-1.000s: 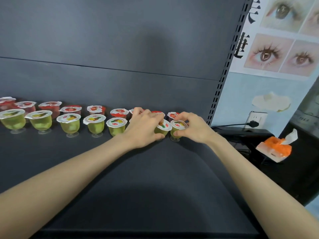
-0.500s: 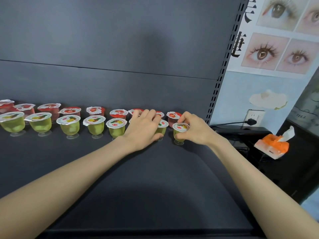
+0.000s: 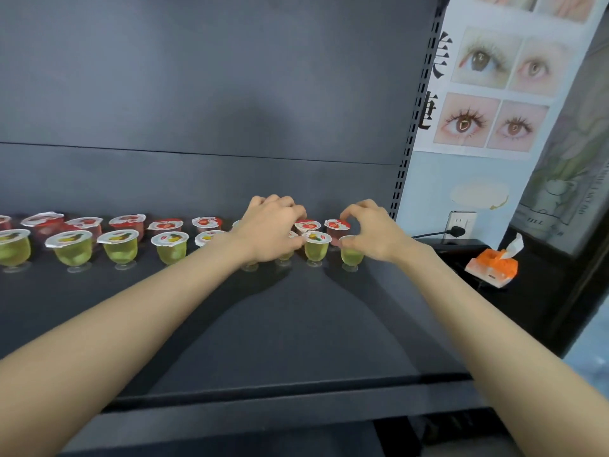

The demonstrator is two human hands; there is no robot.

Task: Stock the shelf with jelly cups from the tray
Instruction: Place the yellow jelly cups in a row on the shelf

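Mid-frame: left hand (image 3: 270,230) hides tops of two front-row green cups (image 3: 284,256); grip unreadable. Far left: leftmost cups (image 3: 11,249) clipped by frame edge. Upper right: poster (image 3: 494,77) cut off.

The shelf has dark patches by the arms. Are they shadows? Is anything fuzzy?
Head view: yes, soft shadows from the arms fall on the shelf, so light likely comes from behind; head view: the leftmost green jelly cup looks slightly soft, and the slotted upright leans, which is wide-lens distortion.
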